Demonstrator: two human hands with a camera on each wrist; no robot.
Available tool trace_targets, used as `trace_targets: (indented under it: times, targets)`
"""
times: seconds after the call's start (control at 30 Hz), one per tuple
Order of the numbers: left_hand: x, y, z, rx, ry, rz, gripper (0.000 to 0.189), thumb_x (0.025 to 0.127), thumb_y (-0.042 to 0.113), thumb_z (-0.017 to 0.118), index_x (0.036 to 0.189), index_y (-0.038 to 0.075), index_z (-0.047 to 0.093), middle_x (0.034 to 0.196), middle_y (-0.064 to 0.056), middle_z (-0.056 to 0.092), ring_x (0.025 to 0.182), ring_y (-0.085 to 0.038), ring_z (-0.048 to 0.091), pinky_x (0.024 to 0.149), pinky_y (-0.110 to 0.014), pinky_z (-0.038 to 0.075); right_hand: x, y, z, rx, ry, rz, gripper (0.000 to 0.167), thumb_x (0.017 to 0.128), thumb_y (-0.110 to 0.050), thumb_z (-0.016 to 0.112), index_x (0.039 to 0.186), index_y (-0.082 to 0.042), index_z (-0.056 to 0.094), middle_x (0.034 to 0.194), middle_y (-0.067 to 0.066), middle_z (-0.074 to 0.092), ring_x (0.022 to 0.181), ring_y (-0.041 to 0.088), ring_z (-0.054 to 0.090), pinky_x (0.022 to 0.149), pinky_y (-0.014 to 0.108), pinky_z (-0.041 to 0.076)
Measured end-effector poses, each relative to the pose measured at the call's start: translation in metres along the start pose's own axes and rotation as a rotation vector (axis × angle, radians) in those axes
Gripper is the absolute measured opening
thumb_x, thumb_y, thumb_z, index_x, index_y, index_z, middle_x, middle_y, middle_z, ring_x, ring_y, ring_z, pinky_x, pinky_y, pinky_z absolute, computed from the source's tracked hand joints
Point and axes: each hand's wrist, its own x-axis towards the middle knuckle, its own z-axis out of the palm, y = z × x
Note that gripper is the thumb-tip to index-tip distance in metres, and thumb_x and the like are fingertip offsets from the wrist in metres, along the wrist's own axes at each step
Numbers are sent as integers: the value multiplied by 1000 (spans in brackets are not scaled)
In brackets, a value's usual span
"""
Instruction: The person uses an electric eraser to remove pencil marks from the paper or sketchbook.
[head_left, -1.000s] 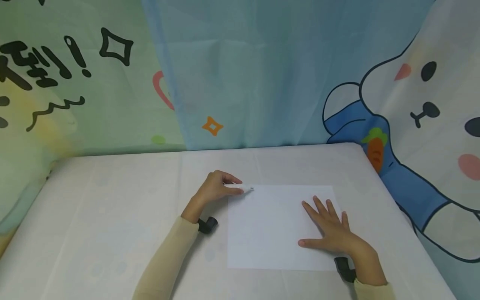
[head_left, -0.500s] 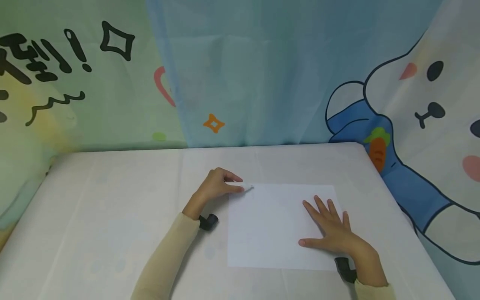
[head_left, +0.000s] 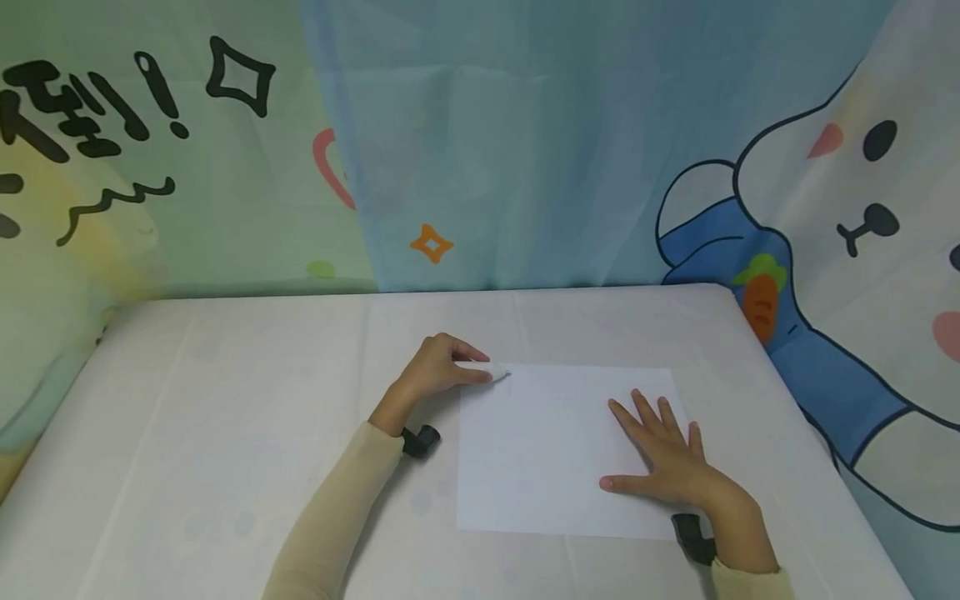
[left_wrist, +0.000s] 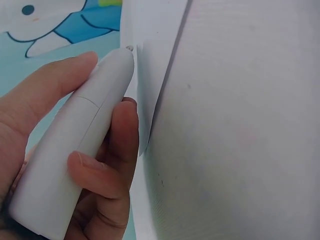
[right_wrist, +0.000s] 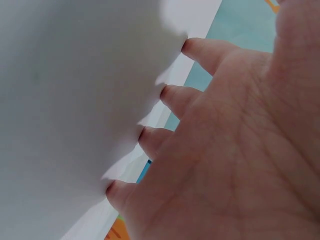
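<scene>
A white sheet of paper (head_left: 547,467) lies flat on the table in the head view. At its far left corner my left hand (head_left: 435,367) holds a thick, smooth white pen-shaped tool (left_wrist: 60,145) between thumb and fingers. Its narrow end carries a small metallic tip, which points right and sits close over the paper near the far edge. My right hand (head_left: 667,467) rests on the right side of the sheet, fingers spread and straight. In the right wrist view its fingertips (right_wrist: 167,92) press on the paper.
A white cloth covers the table (head_left: 225,433). Behind it hangs a printed curtain (head_left: 510,167) with a rabbit and a carrot. Black wrist mounts sit under the left wrist (head_left: 422,442) and beside the right wrist (head_left: 693,540).
The head view shifts slightly. Both hands keep practically the same places on the paper, the left still holding the white tool.
</scene>
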Motion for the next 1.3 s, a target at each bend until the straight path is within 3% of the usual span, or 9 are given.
trace_targets:
  times: [1.03, 1.3]
  targets:
    - [3, -3, 1, 8, 1, 25, 25, 79, 18, 82, 101, 7, 78, 107, -8, 73, 98, -17, 63, 79, -23, 49, 2, 2, 2, -5, 4, -2, 110, 71, -51, 81, 154, -8, 23, 159, 29, 0, 141, 55, -14, 98, 77, -16]
    - [2, -1, 1, 19, -8, 7, 26, 79, 19, 82, 102, 8, 78, 109, -7, 73, 100, -17, 62, 80, -23, 48, 2, 2, 2, -5, 1, -3, 110, 71, -51, 80, 154, -9, 22, 159, 29, 0, 141, 54, -15, 98, 77, -16]
